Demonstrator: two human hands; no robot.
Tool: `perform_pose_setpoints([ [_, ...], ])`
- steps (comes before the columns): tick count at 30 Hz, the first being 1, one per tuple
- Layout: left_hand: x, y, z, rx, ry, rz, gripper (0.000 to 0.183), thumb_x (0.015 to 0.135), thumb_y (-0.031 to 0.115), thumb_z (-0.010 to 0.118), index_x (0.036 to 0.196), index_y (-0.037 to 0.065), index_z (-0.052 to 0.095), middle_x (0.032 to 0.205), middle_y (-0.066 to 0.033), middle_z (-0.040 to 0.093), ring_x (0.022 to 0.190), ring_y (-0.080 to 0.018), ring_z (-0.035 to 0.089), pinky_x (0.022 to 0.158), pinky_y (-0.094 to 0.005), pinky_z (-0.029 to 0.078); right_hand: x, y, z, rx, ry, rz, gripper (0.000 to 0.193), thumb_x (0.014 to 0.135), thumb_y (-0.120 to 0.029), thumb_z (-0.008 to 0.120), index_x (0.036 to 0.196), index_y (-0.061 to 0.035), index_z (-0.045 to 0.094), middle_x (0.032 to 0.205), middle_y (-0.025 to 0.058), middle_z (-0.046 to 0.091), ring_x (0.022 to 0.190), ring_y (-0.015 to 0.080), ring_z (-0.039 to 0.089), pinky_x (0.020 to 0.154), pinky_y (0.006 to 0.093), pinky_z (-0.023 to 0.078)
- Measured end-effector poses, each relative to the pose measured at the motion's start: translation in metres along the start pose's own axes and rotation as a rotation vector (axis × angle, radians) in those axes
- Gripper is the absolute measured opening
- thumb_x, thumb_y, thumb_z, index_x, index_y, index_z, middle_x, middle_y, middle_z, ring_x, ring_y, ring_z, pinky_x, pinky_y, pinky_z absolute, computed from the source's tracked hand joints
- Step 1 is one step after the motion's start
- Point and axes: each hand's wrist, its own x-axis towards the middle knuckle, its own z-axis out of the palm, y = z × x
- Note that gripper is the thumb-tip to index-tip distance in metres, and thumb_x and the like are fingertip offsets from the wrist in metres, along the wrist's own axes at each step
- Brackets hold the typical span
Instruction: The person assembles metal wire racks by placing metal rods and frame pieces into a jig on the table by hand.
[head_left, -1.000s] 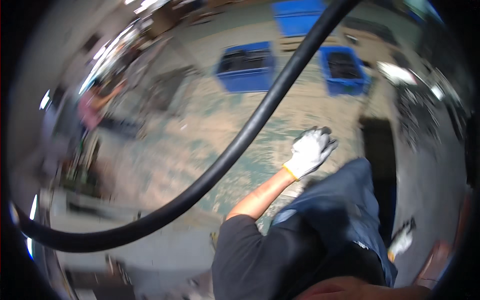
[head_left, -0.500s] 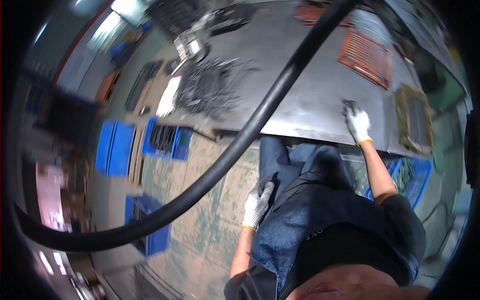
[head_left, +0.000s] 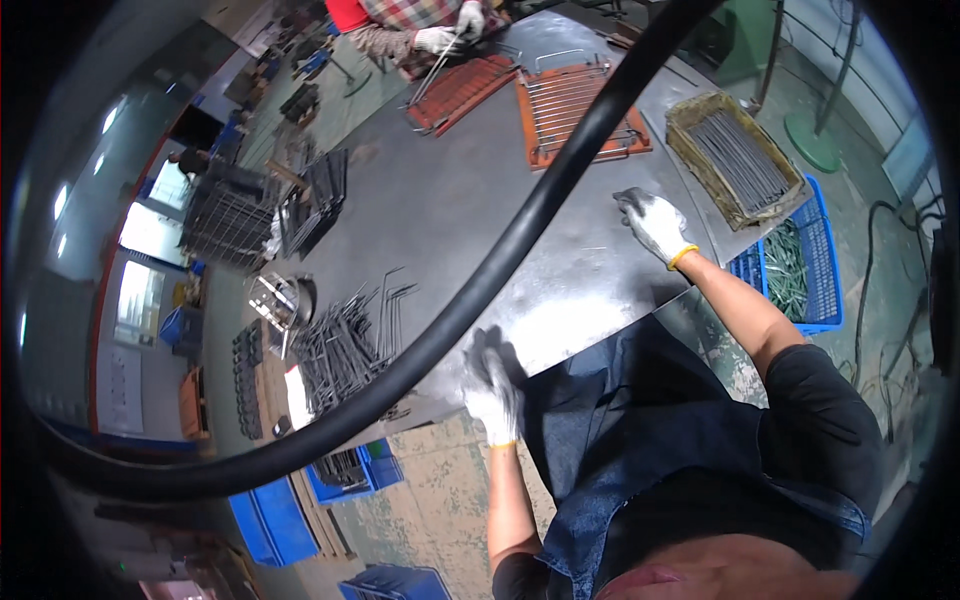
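The knit-gloved left hand [head_left: 491, 395], fingers loosely extended, looks empty by the near edge of the smooth metal table [head_left: 430, 200]; the right hand [head_left: 655, 225], grip unclosed, shows nothing held. Just beyond it lies an orange rectangular fixture [head_left: 526, 125], probably keeping its shiny wires parallel. A crusty tray [head_left: 705, 178] seemingly corrals straight dark rods [head_left: 745, 155]; slender bent rods [head_left: 345, 350] lie heaped leftward.

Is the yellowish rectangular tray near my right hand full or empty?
Not empty: straight grey rods lie lengthwise inside the yellowish rectangular tray; how deep they are stacked, I cannot tell.
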Motion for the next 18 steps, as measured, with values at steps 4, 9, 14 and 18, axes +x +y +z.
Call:
perform_pose_setpoints([
  [4,0.045,-0.026,0.017,0.488,-0.017,0.314,0.029,0.086,0.01,0.054,0.113,0.002,0.06,0.108,-0.0151,0.062,0.103,-0.0315,0.056,0.099,-0.0426,0.039,0.009,-0.019,0.001,-0.016,-0.056,-0.007,0.027,0.094,-0.019,0.045,0.111,-0.0061,0.062,0.092,0.009,0.067,0.073,0.0182,0.067,0.067,0.0313,0.05],
  [9,0.052,-0.03,0.026,0.584,0.014,0.441,0.026,0.077,0.008,0.054,0.101,0.001,0.06,0.103,-0.015,0.053,0.102,-0.0325,0.05,0.096,-0.0462,0.035,0.019,-0.023,-0.001,-0.036,-0.063,0.058,0.027,0.094,-0.021,0.046,0.111,-0.0071,0.062,0.089,0.0099,0.068,0.073,0.0187,0.068,0.068,0.0318,0.051],
  [14,0.049,-0.031,0.026,0.539,0.04,0.44,0.023,0.078,0.008,0.053,0.1,0.002,0.06,0.101,-0.0146,0.055,0.099,-0.0324,0.05,0.093,-0.0458,0.036,0.021,-0.017,0.003,-0.066,-0.048,-0.013,0.026,0.094,-0.022,0.047,0.111,-0.0076,0.062,0.089,0.0097,0.068,0.072,0.0185,0.069,0.068,0.0318,0.051],
  [18,0.046,-0.032,0.028,0.548,0.045,0.437,0.023,0.078,0.008,0.054,0.1,0.002,0.06,0.101,-0.0147,0.056,0.099,-0.0323,0.051,0.093,-0.0458,0.036,0.022,-0.01,0.005,-0.13,-0.034,-0.071,0.027,0.094,-0.021,0.045,0.11,-0.0076,0.062,0.09,0.01,0.068,0.074,0.0183,0.069,0.068,0.0314,0.051],
])
